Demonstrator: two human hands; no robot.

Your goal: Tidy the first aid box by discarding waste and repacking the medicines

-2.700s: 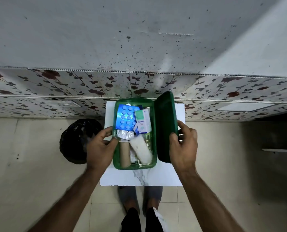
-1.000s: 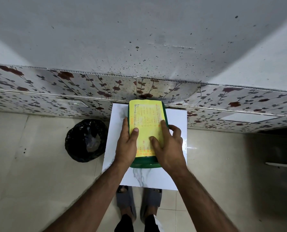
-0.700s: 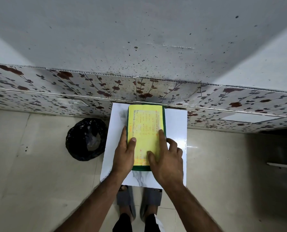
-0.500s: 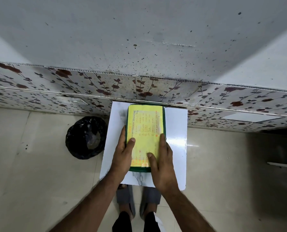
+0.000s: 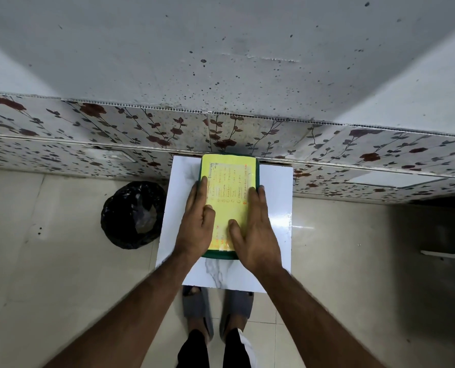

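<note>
The green first aid box (image 5: 230, 179) lies closed on a small white marble-patterned table (image 5: 275, 208). A yellow printed label covers its lid, and its contents are hidden. My left hand (image 5: 197, 224) presses on the box's left edge, thumb on the label and fingers down the side. On the right edge, my right hand (image 5: 254, 229) does the same with its thumb on the label. Both hands cover the near half of the lid.
A bin lined with a black bag (image 5: 133, 213) stands on the tiled floor just left of the table. A floral-patterned panel (image 5: 141, 134) runs along the wall behind the table. My feet in grey slippers (image 5: 194, 309) are under its near edge.
The lid, open and upright 2.7 s ago, now lies shut over the medicines. Over the last second both hands slid from the top of the lid out to its side edges.
</note>
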